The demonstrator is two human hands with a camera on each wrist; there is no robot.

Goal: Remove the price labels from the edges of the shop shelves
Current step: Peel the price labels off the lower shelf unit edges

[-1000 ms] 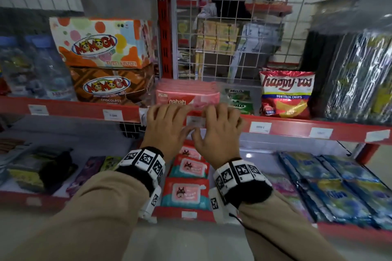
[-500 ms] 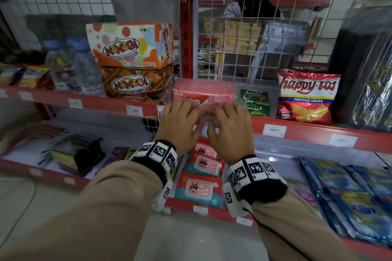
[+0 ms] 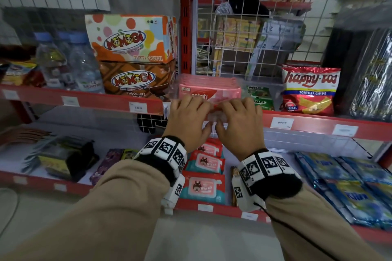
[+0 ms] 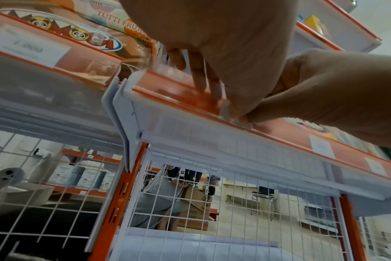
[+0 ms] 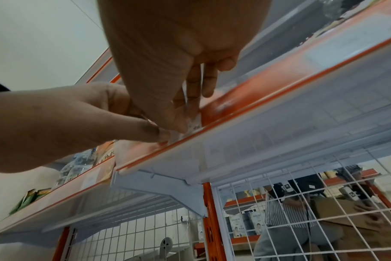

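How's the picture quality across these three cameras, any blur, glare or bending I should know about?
Head view: dim and soft, shelf edge lines bow from the wide lens, and the price label between the left hand and right hand is smeared. Left wrist view: brighter, the hand looms large and blurred. Right wrist view: strong bending, soft close-up fingers, sharper background mesh.

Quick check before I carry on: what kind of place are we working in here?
Most likely a small grocery or convenience shop: red-edged shelves with wire mesh backs, price labels clipped along the shelf edges, and packaged goods such as a tortilla chips bag and water bottles.
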